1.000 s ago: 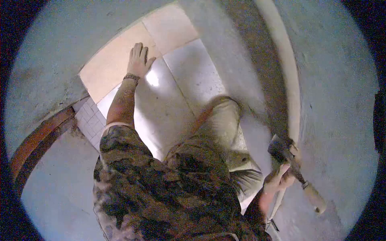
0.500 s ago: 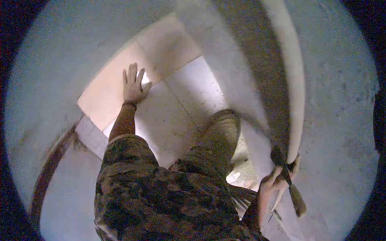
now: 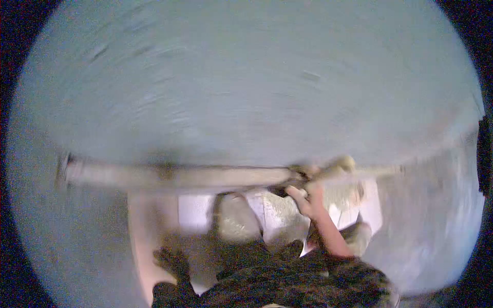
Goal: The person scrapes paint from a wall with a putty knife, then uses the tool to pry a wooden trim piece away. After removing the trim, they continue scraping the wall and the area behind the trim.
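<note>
My right hand [image 3: 306,203] is closed round a hand tool with a thick pale handle [image 3: 336,168] and a dark middle part, at the long pale ledge [image 3: 174,176]. Motion smears its far end, so I cannot tell the tool's exact kind. At the lower left, my left hand [image 3: 173,261] is in shadow, fingers spread, over the large pale tiles [image 3: 141,231]. Nothing shows in its fingers.
A bluish-grey plain surface [image 3: 246,92] fills the upper view beyond the ledge. My bent knee [image 3: 237,218] stands between my hands, and bright light falls on the tiles around it.
The view has swung round, so the ledge now runs across the middle instead of down the right. My left hand appears lower and darker; my right hand still grips the tool.
</note>
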`<move>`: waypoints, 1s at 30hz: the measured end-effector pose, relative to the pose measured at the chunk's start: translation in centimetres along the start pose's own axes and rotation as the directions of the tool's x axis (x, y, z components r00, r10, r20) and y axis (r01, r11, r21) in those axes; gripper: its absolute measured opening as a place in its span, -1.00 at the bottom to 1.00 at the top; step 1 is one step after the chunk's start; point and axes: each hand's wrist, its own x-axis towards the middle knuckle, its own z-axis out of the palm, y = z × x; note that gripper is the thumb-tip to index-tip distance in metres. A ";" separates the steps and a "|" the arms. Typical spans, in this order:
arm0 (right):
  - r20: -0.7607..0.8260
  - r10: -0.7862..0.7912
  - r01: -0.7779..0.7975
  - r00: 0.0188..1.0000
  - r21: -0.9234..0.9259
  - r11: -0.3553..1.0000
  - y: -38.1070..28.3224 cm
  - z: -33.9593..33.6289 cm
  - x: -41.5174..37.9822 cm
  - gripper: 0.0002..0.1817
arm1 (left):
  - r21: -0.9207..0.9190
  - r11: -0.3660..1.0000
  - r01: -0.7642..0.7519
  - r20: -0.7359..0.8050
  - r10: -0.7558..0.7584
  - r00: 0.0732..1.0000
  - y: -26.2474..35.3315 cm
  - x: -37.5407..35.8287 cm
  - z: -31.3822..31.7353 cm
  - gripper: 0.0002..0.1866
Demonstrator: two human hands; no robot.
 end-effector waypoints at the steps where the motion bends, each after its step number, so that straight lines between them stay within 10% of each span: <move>1: 0.005 0.127 -0.127 0.992 -0.015 0.992 0.0 0.2 0.0 -0.75 | 0.055 0.998 0.005 0.011 -0.006 1.000 0.3 -0.5 0.9 -0.25; 5: -0.395 -0.145 0.182 0.907 0.056 0.982 0.3 2.4 0.0 -0.64 | -0.047 0.967 -0.251 -0.207 0.237 0.949 0.0 6.3 2.7 -0.27; 10: -0.573 -0.108 0.153 0.813 0.031 0.988 0.1 4.7 -0.3 -0.62 | -0.083 0.925 -0.370 -0.404 0.308 0.861 -4.4 13.8 1.4 -0.30; 15: -0.343 -0.119 0.151 0.932 0.068 0.986 0.2 2.2 -0.4 -0.66 | -0.238 0.902 -0.360 -0.435 0.233 0.870 -2.6 9.8 1.6 -0.33; 30: -0.520 -0.223 0.304 0.825 0.076 0.950 1.2 3.5 -0.1 -0.62 | -0.432 0.901 -0.032 -0.417 -0.168 0.893 1.0 1.2 -0.6 -0.41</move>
